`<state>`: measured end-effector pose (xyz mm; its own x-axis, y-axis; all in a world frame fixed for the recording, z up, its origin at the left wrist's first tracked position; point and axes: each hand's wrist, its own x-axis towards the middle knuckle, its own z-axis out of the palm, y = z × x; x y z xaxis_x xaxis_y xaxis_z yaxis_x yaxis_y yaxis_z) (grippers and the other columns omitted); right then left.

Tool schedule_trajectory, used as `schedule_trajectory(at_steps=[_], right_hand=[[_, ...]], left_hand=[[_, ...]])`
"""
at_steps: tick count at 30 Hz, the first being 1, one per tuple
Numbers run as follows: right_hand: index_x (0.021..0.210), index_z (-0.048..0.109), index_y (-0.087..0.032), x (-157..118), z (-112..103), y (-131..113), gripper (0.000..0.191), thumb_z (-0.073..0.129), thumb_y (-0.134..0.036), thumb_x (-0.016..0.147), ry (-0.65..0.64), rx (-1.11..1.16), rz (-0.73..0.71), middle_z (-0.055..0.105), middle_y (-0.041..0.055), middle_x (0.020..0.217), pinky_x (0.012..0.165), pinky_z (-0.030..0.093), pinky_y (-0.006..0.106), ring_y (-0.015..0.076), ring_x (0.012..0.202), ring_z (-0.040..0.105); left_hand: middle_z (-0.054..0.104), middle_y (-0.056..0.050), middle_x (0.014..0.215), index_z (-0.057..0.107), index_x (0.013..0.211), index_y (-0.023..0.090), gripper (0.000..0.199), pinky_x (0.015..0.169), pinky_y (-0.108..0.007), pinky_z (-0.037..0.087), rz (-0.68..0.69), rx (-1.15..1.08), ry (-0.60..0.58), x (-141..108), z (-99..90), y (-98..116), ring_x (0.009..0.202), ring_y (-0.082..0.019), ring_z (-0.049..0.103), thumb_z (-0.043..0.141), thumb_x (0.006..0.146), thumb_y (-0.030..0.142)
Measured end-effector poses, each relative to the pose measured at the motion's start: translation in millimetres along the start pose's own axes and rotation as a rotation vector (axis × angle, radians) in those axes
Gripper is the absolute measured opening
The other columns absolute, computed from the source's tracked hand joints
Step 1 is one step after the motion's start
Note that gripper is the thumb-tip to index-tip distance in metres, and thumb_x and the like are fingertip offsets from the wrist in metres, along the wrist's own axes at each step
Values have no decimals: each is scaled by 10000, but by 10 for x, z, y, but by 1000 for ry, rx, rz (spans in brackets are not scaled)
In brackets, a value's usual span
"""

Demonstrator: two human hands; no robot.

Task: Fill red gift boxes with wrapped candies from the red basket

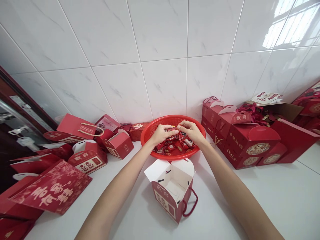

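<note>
My left hand and my right hand meet over a red plastic basket. Their fingertips pinch a small red wrapped candy between them, mostly hidden by the fingers. Below lie many wrapped candies in red packaging, filling the basket. In front of the basket, between my forearms, stands an open red gift box with white inner walls. Its lid flaps are spread, the bottom inside looks bare, and a dark red cord handle hangs on its right side.
Several red gift boxes and a flat red bag crowd the left. At the right are stacked red boxes and a carton with red ribbons. A white tiled wall rises behind; keys hang at far left.
</note>
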<state>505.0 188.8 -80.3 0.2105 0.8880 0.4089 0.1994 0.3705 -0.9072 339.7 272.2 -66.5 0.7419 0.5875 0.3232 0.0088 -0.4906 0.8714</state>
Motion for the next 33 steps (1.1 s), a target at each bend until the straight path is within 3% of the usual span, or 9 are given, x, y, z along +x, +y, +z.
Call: schedule_trajectory(at_steps=[8,15,22,27,30,33], right_hand=[[705,607,-200,0,11,4,365,708,-550,728,19,-52,-14,559,-21,676,650,400,295,137,651,469],[739,626,-197,0,17,-5,360,705,-549,745,-1,-19,-18,618,4,745,704,426,308,157,719,534],[755,625,-199,6,52,-75,362,722,-546,730,5,43,-43,635,7,758,728,448,313,163,738,550],[778,631,-193,-73,125,-305,328,695,-515,780,4,53,-81,646,10,770,716,451,296,156,734,552],[761,622,-192,-179,184,-530,322,674,-506,817,-24,22,-130,622,3,745,684,443,282,147,711,538],[759,618,-191,-314,241,-756,311,645,-482,867,-78,-31,-177,615,7,747,667,438,282,147,703,539]], left_hand=[[539,16,581,614,581,167,487,605,-267,390,51,86,27,9,9,16,606,-127,464,650,808,596],[640,-9,639,686,645,160,405,627,-272,432,58,86,120,31,-10,-42,637,-151,539,680,769,545],[670,-19,676,721,710,163,427,637,-267,479,73,99,187,-18,-27,56,663,-167,585,690,753,586],[569,40,596,721,846,177,422,422,-226,375,-27,34,165,-228,-46,241,431,-99,489,689,783,593],[488,63,532,675,779,182,431,361,-219,292,-48,6,173,-428,-21,428,361,-75,413,690,782,613],[451,60,528,622,681,178,452,379,-218,313,-22,-49,199,-635,15,604,397,-71,387,691,784,612]])
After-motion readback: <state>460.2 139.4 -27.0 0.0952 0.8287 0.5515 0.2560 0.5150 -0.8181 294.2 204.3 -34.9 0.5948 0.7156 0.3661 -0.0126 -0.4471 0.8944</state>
